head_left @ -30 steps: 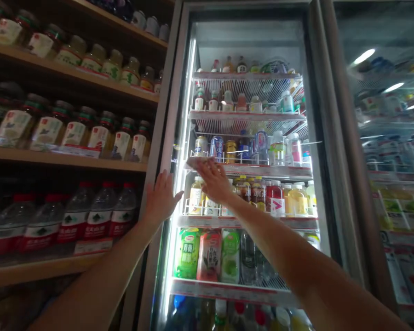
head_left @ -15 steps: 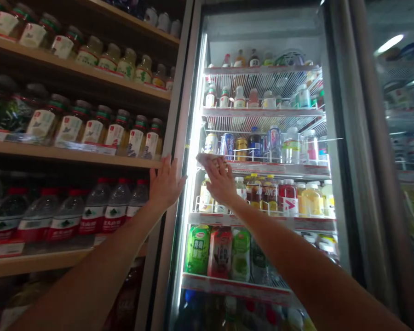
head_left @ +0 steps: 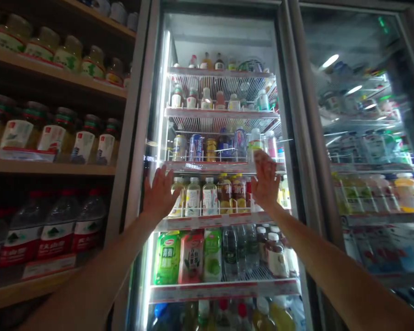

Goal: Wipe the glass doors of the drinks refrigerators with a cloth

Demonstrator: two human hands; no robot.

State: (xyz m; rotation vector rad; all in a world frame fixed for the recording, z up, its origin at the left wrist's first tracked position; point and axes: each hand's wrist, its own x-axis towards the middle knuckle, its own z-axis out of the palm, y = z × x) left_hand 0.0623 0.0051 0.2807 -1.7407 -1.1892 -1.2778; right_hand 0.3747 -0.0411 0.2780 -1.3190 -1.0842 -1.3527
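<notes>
My left hand [head_left: 159, 193] is raised at the left side of the lit drinks fridge's glass door [head_left: 221, 43], its fingers spread and nothing in it. Farther right, at about the same height, my right hand [head_left: 266, 186] lies flat toward the glass. Under its fingers is what looks like a small pale cloth [head_left: 262, 158], blurred and mostly covered. Behind the hands stand drink cans [head_left: 197, 148] on a wire shelf. Lower down are bottles with pale labels [head_left: 193, 197] and green and red drink packs [head_left: 167, 257].
On the left, wooden shelves [head_left: 51, 168] hold jars and red-capped water bottles [head_left: 57, 230]. A metal door frame [head_left: 298, 115] divides this fridge from another glass-fronted fridge [head_left: 372, 193] on the right. Several more bottles fill the bottom shelf.
My right hand has moved right across the fridge front, away from the left hand. The view has shifted right, bringing more of the right-hand fridge into sight. My left hand stays raised near the left frame.
</notes>
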